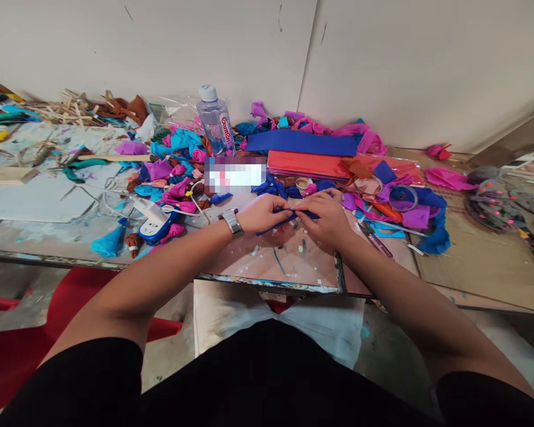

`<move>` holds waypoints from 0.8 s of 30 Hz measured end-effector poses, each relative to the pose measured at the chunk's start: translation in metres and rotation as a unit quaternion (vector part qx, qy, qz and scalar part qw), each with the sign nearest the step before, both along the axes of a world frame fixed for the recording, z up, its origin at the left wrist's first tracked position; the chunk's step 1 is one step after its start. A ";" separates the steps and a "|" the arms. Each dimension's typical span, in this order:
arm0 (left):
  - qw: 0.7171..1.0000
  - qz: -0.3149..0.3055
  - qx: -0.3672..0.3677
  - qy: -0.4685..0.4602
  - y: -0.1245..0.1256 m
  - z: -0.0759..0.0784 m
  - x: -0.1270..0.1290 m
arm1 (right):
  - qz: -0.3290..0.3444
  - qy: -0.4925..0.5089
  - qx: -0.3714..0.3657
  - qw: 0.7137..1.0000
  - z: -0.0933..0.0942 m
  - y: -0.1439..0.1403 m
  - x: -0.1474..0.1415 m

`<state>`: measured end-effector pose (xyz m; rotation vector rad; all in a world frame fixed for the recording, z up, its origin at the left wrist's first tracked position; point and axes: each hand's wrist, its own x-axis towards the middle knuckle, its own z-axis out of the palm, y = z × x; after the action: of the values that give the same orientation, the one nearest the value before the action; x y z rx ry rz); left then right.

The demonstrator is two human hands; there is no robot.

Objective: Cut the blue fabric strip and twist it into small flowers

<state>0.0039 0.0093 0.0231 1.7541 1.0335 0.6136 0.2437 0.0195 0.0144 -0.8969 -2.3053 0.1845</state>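
Both hands meet over the table's front part, pinching a narrow strip of dark blue crepe paper (283, 222) between them. My left hand (263, 213), with a metal watch on its wrist, has thumb and fingers closed on the strip. My right hand (324, 218) grips it from the other side, its fingertips almost touching the left ones. The fingers cover part of the strip. Just behind them lie several crumpled dark blue paper pieces (273, 187) and a small tape roll (301, 184). A box cutter (380, 243) rests to the right of my right hand.
Behind the hands are a blue paper strip (300, 143) and red paper sheets (309, 163). A water bottle (216, 124) stands among coloured paper pieces. At left is a power strip (153, 230) with white cords. A clear tape roll (403, 198) and cardboard (485, 261) lie right.
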 end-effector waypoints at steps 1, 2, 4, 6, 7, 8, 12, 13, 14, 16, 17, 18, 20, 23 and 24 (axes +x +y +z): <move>1.000 0.001 -0.017 -0.009 0.000 0.001 0.000 | 0.000 0.000 0.000 1.000 0.000 0.000 0.000; 0.999 0.003 -0.034 -0.019 0.000 0.002 0.001 | -0.001 0.000 -0.001 1.000 0.000 0.000 0.000; 0.997 0.014 -0.062 -0.037 0.000 0.004 0.001 | 0.000 0.001 0.001 1.000 0.001 -0.001 0.000; 0.995 0.027 -0.080 -0.051 0.000 0.005 0.002 | 0.003 0.004 0.004 1.000 0.000 -0.001 0.000; 0.994 0.031 -0.084 -0.057 0.000 0.005 0.002 | 0.005 0.005 0.004 1.000 0.000 -0.001 0.000; 0.994 0.031 -0.085 -0.061 0.000 0.005 0.002 | 0.007 0.005 0.004 1.000 0.000 0.000 0.000; 0.995 0.017 -0.084 -0.059 0.001 0.005 0.000 | 0.014 0.008 0.003 1.000 -0.001 0.000 0.000; 0.995 0.016 -0.086 -0.054 0.001 0.006 0.000 | 0.018 0.010 0.002 1.000 -0.001 0.000 0.000; 0.995 0.018 -0.088 -0.050 0.001 0.006 0.000 | 0.020 0.011 0.000 1.000 0.000 0.000 0.000; 0.994 0.026 -0.092 -0.047 0.001 0.007 0.000 | 0.019 0.011 -0.004 1.000 0.001 -0.001 -0.001; 0.994 0.030 -0.096 -0.049 0.000 0.008 0.001 | 0.017 0.010 -0.006 1.000 0.002 -0.001 -0.001; 0.993 0.035 -0.101 -0.054 0.000 0.009 0.001 | 0.015 0.009 -0.008 1.000 0.002 -0.002 -0.001; 0.990 0.042 -0.116 -0.068 -0.001 0.010 0.002 | 0.014 0.010 -0.009 1.000 0.003 -0.003 -0.001; 0.986 0.039 -0.136 -0.088 -0.002 0.012 0.003 | 0.017 0.017 -0.002 1.000 0.003 -0.003 -0.001; 0.985 0.038 -0.142 -0.093 -0.002 0.013 0.003 | 0.017 0.017 -0.001 1.000 0.003 -0.003 -0.001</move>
<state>0.0071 0.0068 0.0362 1.3879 1.0060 0.6320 0.2427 0.0164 0.0174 -0.8503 -2.2904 0.2140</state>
